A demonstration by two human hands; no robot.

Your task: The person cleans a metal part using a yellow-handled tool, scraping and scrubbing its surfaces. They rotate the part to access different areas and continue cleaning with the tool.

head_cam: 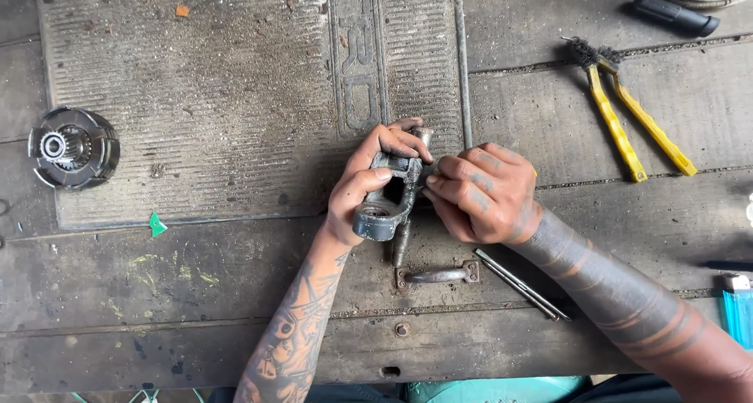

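the grey cast metal bracket [386,207] sits above the bolted door handle [438,275], lifted off the ribbed rubber mat [220,97]. the left hand [365,187] is closed around the bracket's body, thumb over its round eye. the right hand [478,191] has its fingers curled, pinching at the bracket's upper end; what it pinches is hidden. best, i judge, to keep the left grip firm and turn only with the right fingertips. two yellow-handled wire brushes [627,121] lie well up-right of the handle.

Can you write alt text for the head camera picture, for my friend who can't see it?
Two tattooed hands work on a grey metal part above a worn wooden bench: the left hand grips it, the right hand pinches near its top. Nearby lie a ribbed rubber mat, a round gear assembly and two yellow-handled wire brushes.
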